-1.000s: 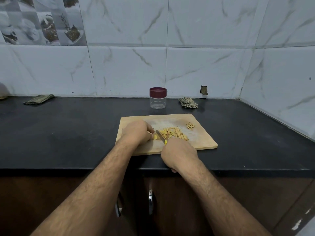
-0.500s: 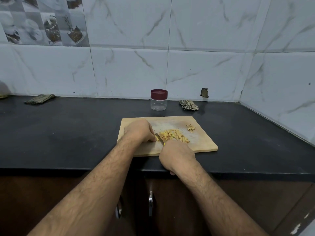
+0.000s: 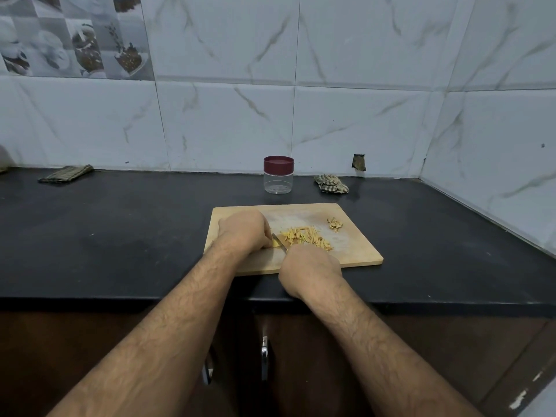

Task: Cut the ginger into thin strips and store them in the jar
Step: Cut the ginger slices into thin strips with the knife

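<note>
A wooden cutting board [image 3: 358, 254] lies on the black counter. My left hand [image 3: 244, 230] holds a small yellow piece of ginger [image 3: 275, 243] down on the board. My right hand [image 3: 310, 269] grips a knife, its blade [image 3: 279, 242] set against the ginger just right of my left fingers. A pile of thin ginger strips [image 3: 307, 238] lies right of the blade. A few ginger peels [image 3: 335, 225] sit near the board's far right. A clear jar [image 3: 278, 175] with a dark red lid on stands behind the board by the wall.
A crumpled checked cloth [image 3: 331, 184] lies right of the jar, and a folded cloth [image 3: 65, 173] lies far left by the wall. Tiled walls close the back and right of the counter [image 3: 120, 236]. Cabinet doors with metal handles [image 3: 264, 356] are below the front edge.
The view has shifted slightly. My right hand has slid a little left and nearer with the knife; my left hand still holds the ginger in the same spot.
</note>
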The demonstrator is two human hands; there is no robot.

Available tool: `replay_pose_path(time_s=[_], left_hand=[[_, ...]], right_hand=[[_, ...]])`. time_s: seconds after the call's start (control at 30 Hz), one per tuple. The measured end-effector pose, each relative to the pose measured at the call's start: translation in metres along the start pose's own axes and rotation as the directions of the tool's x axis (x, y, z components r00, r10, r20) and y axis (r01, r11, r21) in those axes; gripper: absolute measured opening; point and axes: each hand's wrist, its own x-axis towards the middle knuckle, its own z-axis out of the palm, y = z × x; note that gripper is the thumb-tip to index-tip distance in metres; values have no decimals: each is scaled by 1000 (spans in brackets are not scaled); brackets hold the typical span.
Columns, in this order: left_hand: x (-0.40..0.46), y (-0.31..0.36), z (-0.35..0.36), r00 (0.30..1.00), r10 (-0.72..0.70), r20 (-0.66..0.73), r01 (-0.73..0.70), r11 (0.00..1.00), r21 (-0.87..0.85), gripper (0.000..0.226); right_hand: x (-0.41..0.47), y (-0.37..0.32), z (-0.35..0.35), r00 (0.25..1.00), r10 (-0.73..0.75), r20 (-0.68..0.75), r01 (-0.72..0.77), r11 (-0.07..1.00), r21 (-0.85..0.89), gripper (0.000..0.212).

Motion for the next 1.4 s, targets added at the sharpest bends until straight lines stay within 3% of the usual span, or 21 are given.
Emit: replay_pose_path(time_s=[0.2,0.4,0.73,1.4], left_hand=[[-2,1,5,999,8,-33,-7,1000,26,25],[-5,-1,10,997,12,-72,-12,1000,6,7],[-13,-7,22,984,3,-176,-30,988,-151,13],[-12,-12,28,985,0,-172,-34,980,-194,11]], right_hand=[[-1,1,-3,1000,-10,8,10,999,-36,27],[-15,12,5,995,58,80,-59,998,10,30],[-22,14,-5,1000,21,-3,-21,1000,16,28],[3,-2,3,1000,17,0,-17,999,30,28]])
